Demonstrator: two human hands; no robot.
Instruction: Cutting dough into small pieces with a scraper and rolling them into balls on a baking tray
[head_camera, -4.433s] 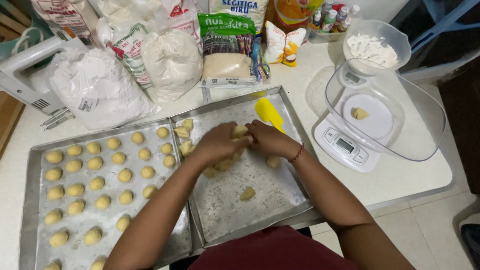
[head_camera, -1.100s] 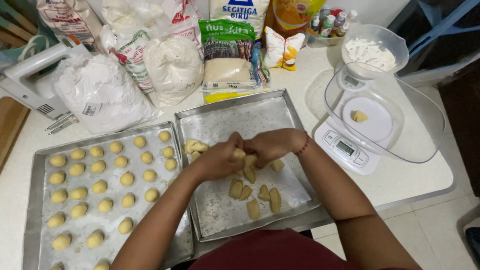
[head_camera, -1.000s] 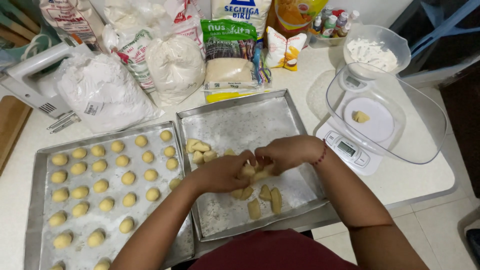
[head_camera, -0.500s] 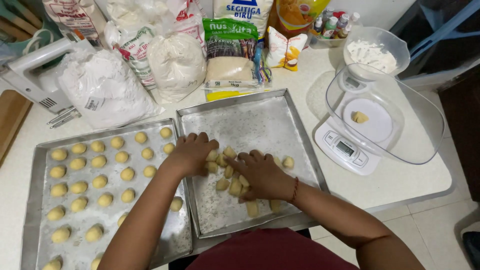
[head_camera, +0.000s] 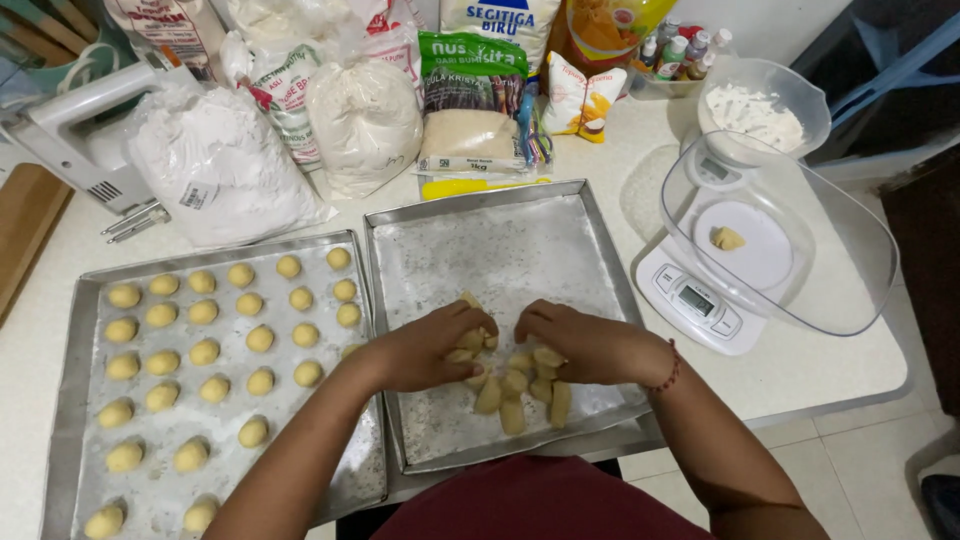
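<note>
Both my hands rest on a floured metal tray (head_camera: 500, 240) in front of me. My left hand (head_camera: 430, 345) and my right hand (head_camera: 575, 340) press together around a cluster of small pale dough pieces (head_camera: 510, 385), fingers curled over them. Several pieces stick out below my fingers. To the left stands a second tray (head_camera: 70, 400) holding several rows of round dough balls (head_camera: 205, 350).
A white digital scale (head_camera: 700, 300) with a clear bowl (head_camera: 850, 270) holding one dough lump (head_camera: 727, 238) is at the right. Flour bags (head_camera: 215, 165), packets and a yellow spatula (head_camera: 480, 186) line the back. A hand mixer (head_camera: 70, 130) lies at the back left.
My hands have drawn the scattered dough pieces from the tray's middle into one heap toward the near edge. Earlier they were pulling pieces off a lump held between them.
</note>
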